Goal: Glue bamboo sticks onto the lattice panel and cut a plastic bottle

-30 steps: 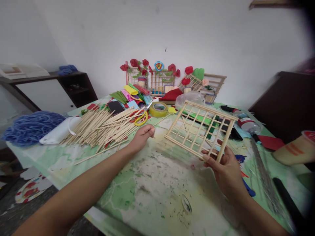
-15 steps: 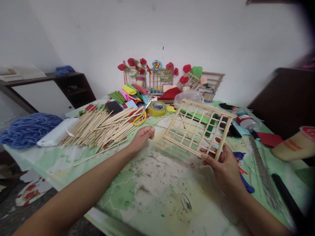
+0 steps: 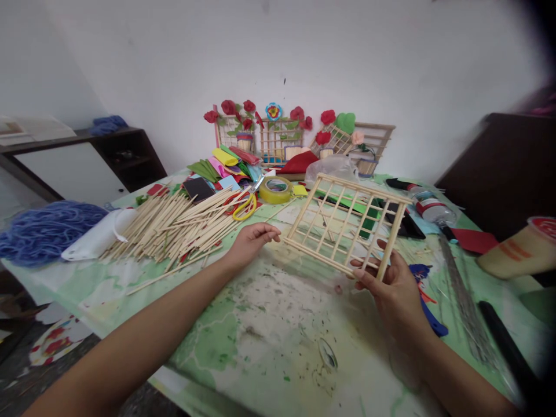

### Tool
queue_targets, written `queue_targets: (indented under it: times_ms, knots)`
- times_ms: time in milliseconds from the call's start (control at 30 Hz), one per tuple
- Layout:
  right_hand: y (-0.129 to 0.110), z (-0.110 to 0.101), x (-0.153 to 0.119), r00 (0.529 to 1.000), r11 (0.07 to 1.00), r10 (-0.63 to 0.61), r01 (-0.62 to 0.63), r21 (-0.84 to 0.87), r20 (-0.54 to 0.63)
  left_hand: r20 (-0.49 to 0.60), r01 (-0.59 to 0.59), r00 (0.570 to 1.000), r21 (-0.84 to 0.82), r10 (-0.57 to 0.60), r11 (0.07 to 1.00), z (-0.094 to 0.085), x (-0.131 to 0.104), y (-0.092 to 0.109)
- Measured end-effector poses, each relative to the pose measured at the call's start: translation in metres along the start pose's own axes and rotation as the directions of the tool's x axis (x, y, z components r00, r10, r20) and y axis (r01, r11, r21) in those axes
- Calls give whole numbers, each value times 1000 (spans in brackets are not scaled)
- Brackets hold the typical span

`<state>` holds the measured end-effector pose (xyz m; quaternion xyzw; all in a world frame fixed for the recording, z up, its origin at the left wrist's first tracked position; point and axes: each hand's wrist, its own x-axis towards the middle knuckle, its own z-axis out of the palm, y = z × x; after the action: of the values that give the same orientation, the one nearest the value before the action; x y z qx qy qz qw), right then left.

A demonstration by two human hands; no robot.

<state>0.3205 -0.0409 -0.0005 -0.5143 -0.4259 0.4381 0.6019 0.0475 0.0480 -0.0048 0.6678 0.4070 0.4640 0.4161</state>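
My right hand grips a lattice frame of thin wooden sticks by its lower right corner, thumb in front and fingers behind. The lattice is tilted above the table, its bars crossing in a grid with thicker sticks along the edges. Just left of its lower left corner is my left hand, apart from it. The left fingers are curled with the tips together, and nothing shows between them. A loose pile of wooden sticks lies to the left of that hand. Scissors with red and yellow handles rest at the pile's far end.
Behind the hands are a roll of clear tape, folded coloured paper and finished lattices with red paper flowers against the wall. Blue yarn is at far left. A plastic bottle, wire bundle and cup lie right.
My left fingers have extended a little from a tighter curl and point toward the lattice. The lattice stays in my right hand, almost unmoved. The view has shifted slightly.
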Motion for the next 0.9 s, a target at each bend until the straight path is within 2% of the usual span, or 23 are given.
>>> queue_targets:
  times_ms: [200,467,667,900]
  knots:
    - [1,-1,0,1000,1000,2,-2,1,3,-22,27,999,-42,-28,999,0,1,-3]
    - [2,-2,0,1000,1000,0,0,-17,13,-34,21,999,78,-18,997,-2,0,3]
    - [1,-1,-1,1000,1000,-3,3,-16,0,-77,40,996,-9,-40,999,-3,0,1]
    - [1,0,-1,1000,1000,-7,7,-17,-4,-45,57,997,-17,-58,998,0,2,-3]
